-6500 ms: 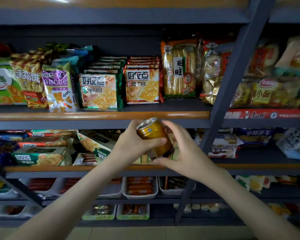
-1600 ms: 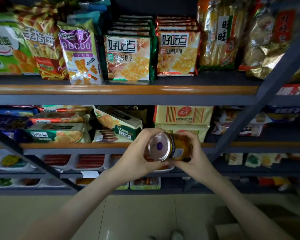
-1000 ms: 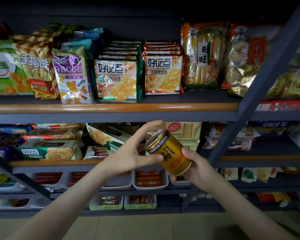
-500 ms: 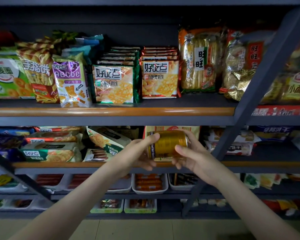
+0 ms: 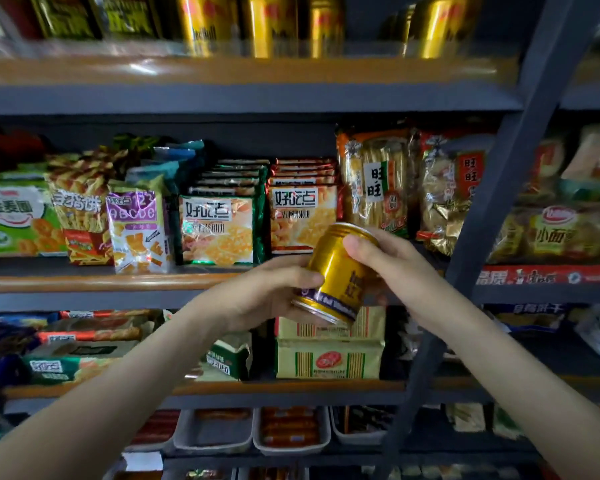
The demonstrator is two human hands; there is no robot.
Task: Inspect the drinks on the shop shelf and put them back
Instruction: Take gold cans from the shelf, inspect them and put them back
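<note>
A gold drink can [image 5: 336,268] with a dark blue band near its lower end tilts in front of the snack shelf, held between both hands. My left hand [image 5: 267,296] grips its lower end from the left, thumb across the side. My right hand [image 5: 388,265] grips the upper end from the right, thumb over the rim. On the top shelf [image 5: 243,72] stand several more gold cans [image 5: 326,22], blurred; a gap [image 5: 371,22] shows between them.
A slanted grey steel brace [image 5: 492,216] crosses the shelving just right of my hands. Snack bags and biscuit packs [image 5: 219,223] fill the middle shelf. Yellow boxes [image 5: 329,358] sit on the shelf below, white trays [image 5: 288,431] under that.
The view has tilted upward, bringing the top shelf of gold cans into sight. Both hands raised the can and turned it from lying sideways to tilted, top end up and away.
</note>
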